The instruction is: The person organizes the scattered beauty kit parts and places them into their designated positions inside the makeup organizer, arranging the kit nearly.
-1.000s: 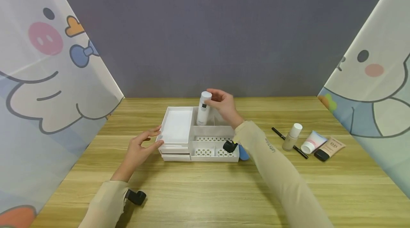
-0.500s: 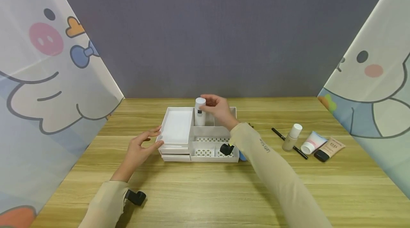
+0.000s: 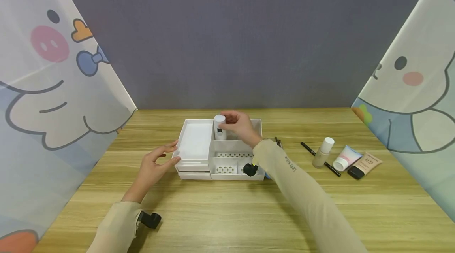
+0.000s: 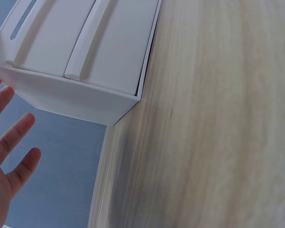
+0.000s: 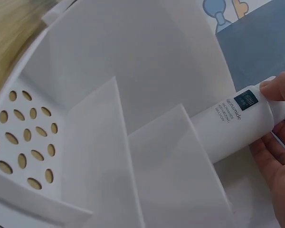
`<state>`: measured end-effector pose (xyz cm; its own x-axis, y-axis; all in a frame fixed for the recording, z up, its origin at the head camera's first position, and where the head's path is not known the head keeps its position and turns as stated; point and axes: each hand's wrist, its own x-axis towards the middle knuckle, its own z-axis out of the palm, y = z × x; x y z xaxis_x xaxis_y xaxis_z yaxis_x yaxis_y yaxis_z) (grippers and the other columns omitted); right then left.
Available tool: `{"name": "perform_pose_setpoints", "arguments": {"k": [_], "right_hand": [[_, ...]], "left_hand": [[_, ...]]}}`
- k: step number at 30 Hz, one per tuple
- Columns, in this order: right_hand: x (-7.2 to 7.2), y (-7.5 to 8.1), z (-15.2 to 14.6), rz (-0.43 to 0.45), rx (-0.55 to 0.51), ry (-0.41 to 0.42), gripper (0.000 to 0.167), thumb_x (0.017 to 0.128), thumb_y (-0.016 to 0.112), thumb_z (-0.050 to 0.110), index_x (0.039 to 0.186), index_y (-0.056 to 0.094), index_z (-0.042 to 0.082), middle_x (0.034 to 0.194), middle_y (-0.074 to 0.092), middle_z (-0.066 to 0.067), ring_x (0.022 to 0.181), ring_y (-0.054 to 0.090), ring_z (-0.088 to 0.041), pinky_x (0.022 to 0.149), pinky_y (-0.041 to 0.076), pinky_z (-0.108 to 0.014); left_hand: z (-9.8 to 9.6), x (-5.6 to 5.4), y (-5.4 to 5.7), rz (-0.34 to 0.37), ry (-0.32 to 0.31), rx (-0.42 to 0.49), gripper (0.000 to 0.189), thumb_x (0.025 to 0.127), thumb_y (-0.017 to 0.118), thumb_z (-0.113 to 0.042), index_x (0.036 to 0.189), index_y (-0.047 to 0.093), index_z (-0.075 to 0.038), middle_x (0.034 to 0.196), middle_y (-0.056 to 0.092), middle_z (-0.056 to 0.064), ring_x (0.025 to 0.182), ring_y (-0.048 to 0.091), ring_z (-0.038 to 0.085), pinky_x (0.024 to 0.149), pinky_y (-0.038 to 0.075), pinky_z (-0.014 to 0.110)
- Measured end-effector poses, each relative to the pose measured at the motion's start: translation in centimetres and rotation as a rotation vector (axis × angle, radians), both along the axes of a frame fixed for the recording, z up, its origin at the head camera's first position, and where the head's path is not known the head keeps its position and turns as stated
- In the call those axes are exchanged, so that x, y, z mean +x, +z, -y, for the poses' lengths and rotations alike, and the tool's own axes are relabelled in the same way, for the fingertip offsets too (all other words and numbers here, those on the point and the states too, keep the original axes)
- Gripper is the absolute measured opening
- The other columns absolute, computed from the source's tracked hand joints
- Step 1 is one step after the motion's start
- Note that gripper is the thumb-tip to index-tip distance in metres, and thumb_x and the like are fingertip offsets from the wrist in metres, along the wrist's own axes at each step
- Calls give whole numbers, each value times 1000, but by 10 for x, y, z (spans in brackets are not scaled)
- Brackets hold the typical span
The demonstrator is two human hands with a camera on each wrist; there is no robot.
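My right hand (image 3: 241, 125) pinches a white lotion bottle (image 5: 238, 116) near its cap, thumb on one side and fingers on the other. The bottle (image 3: 220, 129) stands upright in the back left compartment of a white desk organizer (image 3: 237, 146); its lower part is hidden by the dividers. Its dark label faces the right wrist camera. At the organizer's left side rests my left hand (image 3: 153, 170), thumb and fingertips touching the upper edge near the front corner. In the left wrist view its other fingers (image 4: 23, 126) are spread and stand apart from the wall.
Right of the organizer lie a black pen (image 3: 308, 148), a glass bottle with a white cap (image 3: 323, 153), a white tube (image 3: 347, 158) and a beige tube (image 3: 365, 165). Dark slim sticks (image 3: 278, 142) and something blue (image 3: 267, 176) show beside the organizer, partly behind my right sleeve.
My right hand has lowered the lotion bottle into the back left compartment and shifted slightly left. The left hand stays at the organizer's side.
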<state>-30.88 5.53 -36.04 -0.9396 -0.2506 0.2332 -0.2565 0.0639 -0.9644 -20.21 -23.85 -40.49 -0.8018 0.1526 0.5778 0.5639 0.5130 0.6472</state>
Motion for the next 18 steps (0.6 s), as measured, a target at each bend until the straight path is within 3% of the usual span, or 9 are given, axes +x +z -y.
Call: {"name": "perform_pose_setpoints", "arguments": {"k": [18], "right_hand": [[3,-4,-1,-14,6,25,43,83,79,-1,124,66,-2,113,71,-13,97,66,-19,84,55,-29]], "left_hand": [[0,0,1,-2,5,-2,29,80,79,4,108,73,-4,127,66,13,112,55,-7,83,47,27]]}}
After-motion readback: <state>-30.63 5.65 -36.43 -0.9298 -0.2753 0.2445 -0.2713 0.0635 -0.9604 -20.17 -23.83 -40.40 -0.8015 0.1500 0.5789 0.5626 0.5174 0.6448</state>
